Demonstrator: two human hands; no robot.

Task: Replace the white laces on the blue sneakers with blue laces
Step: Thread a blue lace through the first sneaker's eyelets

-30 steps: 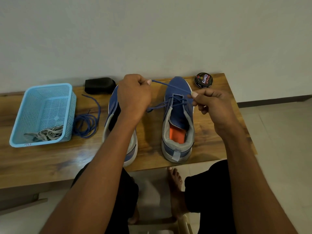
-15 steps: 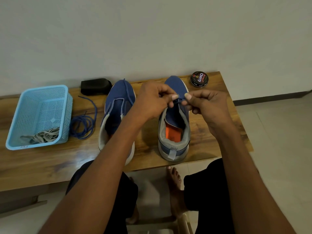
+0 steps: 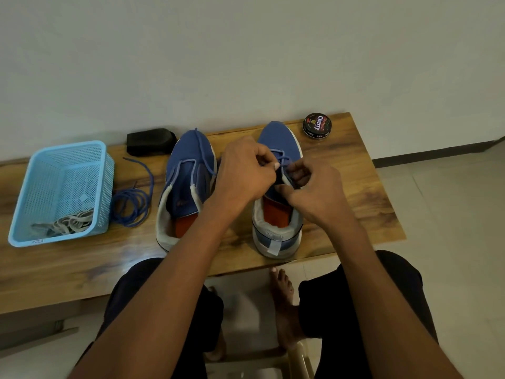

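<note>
Blue sneakers, two of them, stand side by side on the wooden table (image 3: 355, 170), toes toward the wall. Right sneaker (image 3: 278, 143): both hands work over its throat. Left hand (image 3: 246, 170) has curled fingers, thumb and forefinger pinching the blue lace (image 3: 284, 160) just above the eyelets. Right hand (image 3: 314, 187) is also curled, fingers at the same lace beside the tongue; the exact pinch is partly hidden by the knuckles. The hands and forearms cover most of this shoe's lacing; orange insole visible at the heel opening.

Left sneaker (image 3: 188, 170): a blue lace strand runs up over its toe, the left forearm crosses its heel side.

Surroundings: a loose coil of blue lace (image 3: 131, 203) lies on the table between the left sneaker and a light-blue plastic basket (image 3: 65, 157). White laces (image 3: 68, 222) lie bunched in the basket's near corner. A black brush-like block (image 3: 150, 140) sits behind the left sneaker, near the wall. A round black polish tin (image 3: 317, 125) sits at the far right corner, apart from the right sneaker's toe.
</note>
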